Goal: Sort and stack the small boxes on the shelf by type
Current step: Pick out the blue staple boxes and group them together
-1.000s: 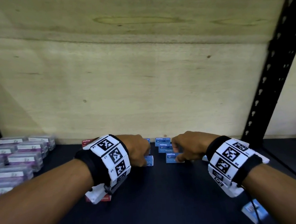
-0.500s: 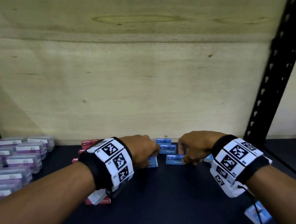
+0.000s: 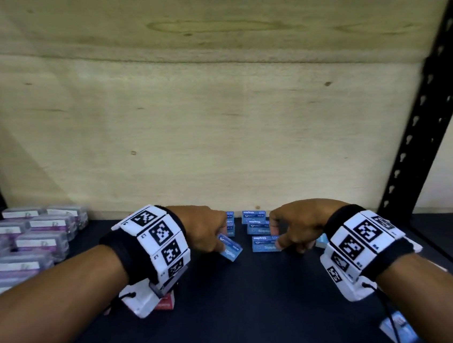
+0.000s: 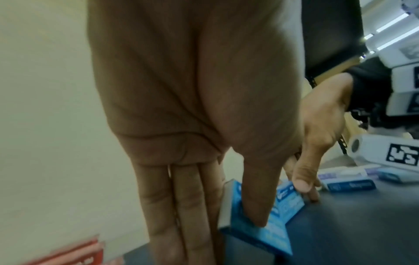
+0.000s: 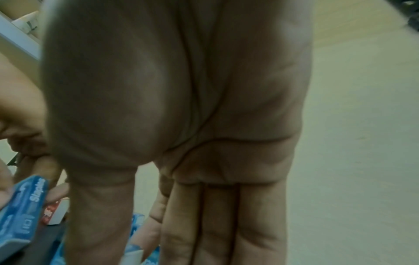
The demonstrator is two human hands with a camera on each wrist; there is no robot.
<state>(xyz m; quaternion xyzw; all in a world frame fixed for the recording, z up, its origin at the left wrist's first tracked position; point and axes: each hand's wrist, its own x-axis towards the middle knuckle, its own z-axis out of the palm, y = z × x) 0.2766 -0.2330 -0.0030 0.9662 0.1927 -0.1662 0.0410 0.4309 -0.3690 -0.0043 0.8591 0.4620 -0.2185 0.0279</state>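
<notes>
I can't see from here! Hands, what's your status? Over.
Left hand pinches a tilted blue staples box. Right hand pinches another blue box on the shelf. Nothing in the way.

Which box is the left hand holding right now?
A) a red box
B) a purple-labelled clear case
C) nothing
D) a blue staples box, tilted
D: the left hand pinches a tilted blue box between thumb and fingers, clear in the left wrist view; the red box lies under the wrist.

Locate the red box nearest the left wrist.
Head view: the red box lies on the dark shelf, left of centre, partly hidden under the left wrist's camera mount, nearer than the blue boxes.
</notes>
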